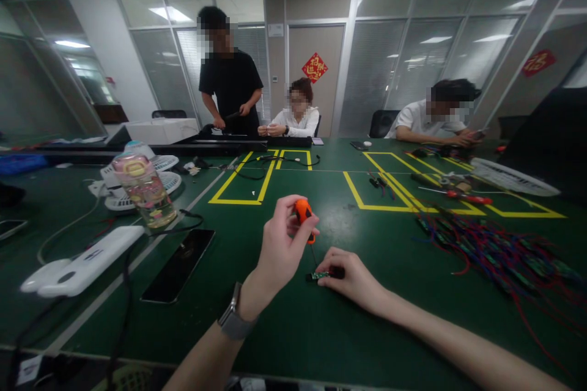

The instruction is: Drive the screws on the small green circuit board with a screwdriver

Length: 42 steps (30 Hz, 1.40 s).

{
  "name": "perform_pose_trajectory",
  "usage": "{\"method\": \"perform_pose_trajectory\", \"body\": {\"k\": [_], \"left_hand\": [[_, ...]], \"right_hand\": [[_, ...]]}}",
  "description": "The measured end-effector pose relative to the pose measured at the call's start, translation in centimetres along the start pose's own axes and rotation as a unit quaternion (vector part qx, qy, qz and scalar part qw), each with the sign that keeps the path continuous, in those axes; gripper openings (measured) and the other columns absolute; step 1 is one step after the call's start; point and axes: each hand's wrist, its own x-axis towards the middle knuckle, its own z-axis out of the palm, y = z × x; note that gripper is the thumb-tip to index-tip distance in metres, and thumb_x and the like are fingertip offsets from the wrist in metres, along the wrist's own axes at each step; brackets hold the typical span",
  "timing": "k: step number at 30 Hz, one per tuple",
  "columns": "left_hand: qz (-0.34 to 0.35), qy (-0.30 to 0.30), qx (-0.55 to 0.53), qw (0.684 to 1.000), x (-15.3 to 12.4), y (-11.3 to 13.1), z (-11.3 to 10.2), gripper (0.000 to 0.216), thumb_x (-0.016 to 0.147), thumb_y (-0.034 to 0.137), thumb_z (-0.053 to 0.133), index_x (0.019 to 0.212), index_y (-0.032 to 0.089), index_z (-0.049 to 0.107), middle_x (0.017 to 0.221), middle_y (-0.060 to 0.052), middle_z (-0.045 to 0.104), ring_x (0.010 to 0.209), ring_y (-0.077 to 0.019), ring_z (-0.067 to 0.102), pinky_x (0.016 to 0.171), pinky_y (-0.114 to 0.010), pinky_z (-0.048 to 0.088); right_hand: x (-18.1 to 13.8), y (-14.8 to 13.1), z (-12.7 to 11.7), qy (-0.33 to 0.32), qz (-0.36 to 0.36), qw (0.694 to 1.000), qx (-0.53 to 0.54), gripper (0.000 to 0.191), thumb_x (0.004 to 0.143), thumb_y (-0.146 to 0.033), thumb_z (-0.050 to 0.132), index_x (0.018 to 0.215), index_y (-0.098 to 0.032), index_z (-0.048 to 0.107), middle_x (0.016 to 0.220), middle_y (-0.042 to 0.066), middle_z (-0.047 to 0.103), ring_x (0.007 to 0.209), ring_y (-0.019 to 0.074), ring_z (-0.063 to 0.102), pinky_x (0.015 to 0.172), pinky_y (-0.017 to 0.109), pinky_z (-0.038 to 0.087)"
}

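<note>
My left hand [285,238], with a watch on its wrist, is closed round the orange and black handle of a screwdriver [303,212]. The screwdriver's thin shaft points down to a small green circuit board [320,275] on the table. Whether its tip touches the board is too small to tell. My right hand [351,278] rests low on the table and pinches the board at its right end. Part of the board is hidden under my right fingers.
A heap of circuit boards with red and blue wires [495,250] lies at right, near red-handled pliers [472,197]. At left are a phone [178,266], a white device [87,259] and a bottle [144,189]. Several people work across the green table [275,342].
</note>
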Motion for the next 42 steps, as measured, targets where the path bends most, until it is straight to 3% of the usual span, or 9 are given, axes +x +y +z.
{"method": "perform_pose_trajectory", "body": {"k": [5, 13, 33, 39, 42], "left_hand": [[-0.033, -0.055, 0.023, 0.998, -0.3, -0.8, 1.0, 0.026, 0.092, 0.035, 0.059, 0.111, 0.020, 0.049, 0.090, 0.001, 0.061, 0.070, -0.0130, 0.071, 0.061, -0.022, 0.058], [-0.055, -0.096, 0.074, 0.991, -0.5, -1.6, 1.5, 0.026, 0.093, 0.035, 0.057, 0.112, 0.021, 0.048, 0.089, 0.000, 0.060, 0.072, -0.0150, 0.071, 0.062, -0.024, 0.058], [-0.025, -0.112, 0.134, 0.984, -0.9, -1.9, 1.7, 0.030, 0.094, 0.037, 0.053, 0.119, 0.021, 0.049, 0.089, -0.002, 0.061, 0.075, -0.0157, 0.068, 0.065, -0.026, 0.057], [0.006, -0.178, 0.123, 0.976, -0.4, -0.8, 0.9, 0.032, 0.098, 0.029, 0.047, 0.129, 0.023, 0.049, 0.102, -0.005, 0.063, 0.079, -0.0145, 0.068, 0.074, -0.028, 0.056], [0.041, -0.166, 0.147, 0.974, 0.1, 0.2, 0.4, 0.029, 0.096, 0.027, 0.051, 0.124, 0.022, 0.056, 0.107, -0.006, 0.065, 0.096, -0.0192, 0.066, 0.089, -0.034, 0.053]], "right_hand": [[-0.1, 0.1, 0.2, 0.010, 0.001, 1.000, 0.017, 0.006, 0.074, -0.013, 0.076, 0.079, -0.017, 0.075, 0.082, 0.002, 0.064, 0.073, 0.0154, 0.058, 0.067, 0.026, 0.047], [0.0, 0.4, 0.5, 0.021, 0.003, 1.000, 0.023, 0.006, 0.072, -0.012, 0.077, 0.074, -0.017, 0.073, 0.080, 0.001, 0.063, 0.072, 0.0151, 0.056, 0.066, 0.026, 0.046], [-0.1, 0.5, 0.6, 0.031, -0.006, 0.999, 0.019, 0.007, 0.072, -0.014, 0.076, 0.074, -0.016, 0.071, 0.082, 0.003, 0.064, 0.072, 0.0161, 0.058, 0.066, 0.028, 0.047], [-0.6, -0.4, 0.1, 0.017, -0.026, 0.999, -0.029, 0.012, 0.075, -0.008, 0.065, 0.081, -0.016, 0.071, 0.085, 0.004, 0.065, 0.074, 0.0167, 0.059, 0.068, 0.028, 0.048], [-0.7, -0.6, -0.2, 0.010, -0.028, 0.999, -0.035, 0.015, 0.075, -0.007, 0.063, 0.082, -0.017, 0.072, 0.085, 0.004, 0.066, 0.075, 0.0165, 0.059, 0.068, 0.027, 0.049]]}}
